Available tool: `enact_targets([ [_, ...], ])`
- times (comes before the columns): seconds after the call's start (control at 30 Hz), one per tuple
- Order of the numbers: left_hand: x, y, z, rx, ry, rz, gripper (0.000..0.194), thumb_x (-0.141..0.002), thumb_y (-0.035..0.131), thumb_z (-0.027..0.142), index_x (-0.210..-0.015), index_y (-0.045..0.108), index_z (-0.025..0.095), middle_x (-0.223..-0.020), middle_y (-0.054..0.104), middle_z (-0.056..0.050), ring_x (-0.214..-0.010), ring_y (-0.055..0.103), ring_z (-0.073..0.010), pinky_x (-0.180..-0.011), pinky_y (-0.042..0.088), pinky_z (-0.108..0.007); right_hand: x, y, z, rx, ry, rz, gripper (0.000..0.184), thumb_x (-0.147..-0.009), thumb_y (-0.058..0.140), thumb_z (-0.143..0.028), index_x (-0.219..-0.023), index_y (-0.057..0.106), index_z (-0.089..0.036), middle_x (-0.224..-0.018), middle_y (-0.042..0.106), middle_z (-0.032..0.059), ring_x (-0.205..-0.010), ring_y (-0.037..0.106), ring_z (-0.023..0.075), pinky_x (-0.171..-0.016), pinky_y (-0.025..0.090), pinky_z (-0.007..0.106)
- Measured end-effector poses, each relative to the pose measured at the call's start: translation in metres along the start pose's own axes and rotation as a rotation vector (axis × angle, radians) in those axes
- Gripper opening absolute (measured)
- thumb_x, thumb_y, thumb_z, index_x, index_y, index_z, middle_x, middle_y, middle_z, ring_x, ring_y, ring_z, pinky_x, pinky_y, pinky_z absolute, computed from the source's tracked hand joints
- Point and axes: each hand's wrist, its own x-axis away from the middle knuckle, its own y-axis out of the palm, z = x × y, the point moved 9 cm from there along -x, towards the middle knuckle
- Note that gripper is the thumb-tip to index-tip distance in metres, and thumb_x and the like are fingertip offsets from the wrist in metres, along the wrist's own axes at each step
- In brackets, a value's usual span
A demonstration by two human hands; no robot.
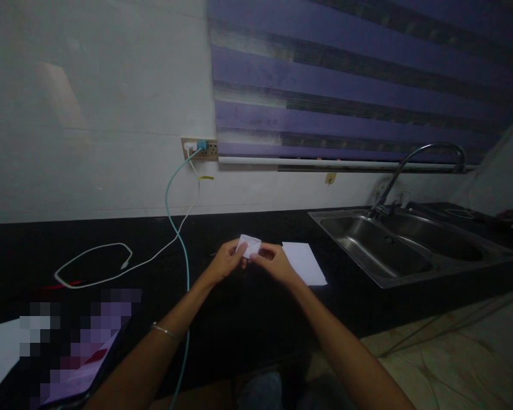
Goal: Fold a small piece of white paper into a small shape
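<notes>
A small folded piece of white paper is held up over the black counter, between both hands. My left hand pinches its left side, thumb on the near face. From the other side my right hand grips the lower right edge, fingers curled behind. Crease lines cross the paper's face. Just right of my right hand, flat white sheets lie on the counter. The fingers behind the folded paper are partly hidden.
A double steel sink with a curved faucet is at the right. White and teal cables run from the wall socket across the black counter. A device with a lit, blurred screen and white paper lie front left.
</notes>
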Motion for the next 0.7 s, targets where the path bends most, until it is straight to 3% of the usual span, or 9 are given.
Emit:
enact_targets([
  [0.1,-0.003,-0.002,0.001,0.048,-0.003,0.003,0.038,-0.086,0.053,0.048,-0.094,0.066,0.013,-0.077,0.066,-0.004,-0.068,0.059,-0.0157,-0.06,0.046,-0.024,0.001,-0.005,-0.004,0.107,-0.041,0.048,0.023,-0.085,0.058,-0.034,-0.097,0.067,-0.016,-0.088,0.069,0.0052,-0.08,0.064,0.0182,-0.074,0.049,0.031],
  [0.23,-0.005,-0.014,0.003,0.086,0.015,0.075,0.033,-0.076,0.068,0.041,-0.095,0.068,0.014,-0.09,0.068,-0.005,-0.084,0.062,-0.0193,-0.073,0.047,-0.027,0.005,-0.012,-0.011,0.455,-0.129,0.119,0.016,-0.086,0.056,-0.029,-0.082,0.065,-0.016,-0.07,0.062,0.0013,-0.063,0.055,0.0142,-0.058,0.04,0.024],
  [0.43,-0.006,-0.024,-0.008,0.101,-0.073,0.092,0.033,-0.064,0.077,0.04,-0.082,0.071,0.013,-0.058,0.063,0.0,-0.05,0.055,-0.0118,-0.046,0.038,-0.021,0.009,-0.012,-0.023,0.636,-0.208,0.111,0.012,-0.085,0.054,-0.022,-0.087,0.065,-0.018,-0.068,0.06,0.0002,-0.058,0.051,0.0126,-0.057,0.035,0.023],
  [0.57,-0.004,-0.023,-0.013,0.13,-0.13,0.081,0.036,-0.069,0.074,0.044,-0.085,0.069,0.012,-0.041,0.051,0.005,-0.032,0.037,-0.005,-0.035,0.024,-0.017,0.009,-0.011,-0.026,0.618,-0.247,0.116,0.019,-0.086,0.053,-0.023,-0.094,0.069,-0.019,-0.076,0.065,0.0033,-0.063,0.055,0.0148,-0.061,0.039,0.025],
  [0.7,-0.003,-0.021,-0.015,0.219,-0.173,0.075,0.039,-0.076,0.066,0.049,-0.091,0.064,0.013,-0.041,0.051,0.006,-0.027,0.029,-0.0024,-0.031,0.014,-0.016,0.007,-0.016,-0.019,0.481,-0.204,0.174,0.019,-0.085,0.057,-0.03,-0.092,0.07,-0.018,-0.079,0.067,0.0045,-0.067,0.057,0.0162,-0.06,0.041,0.026],
])
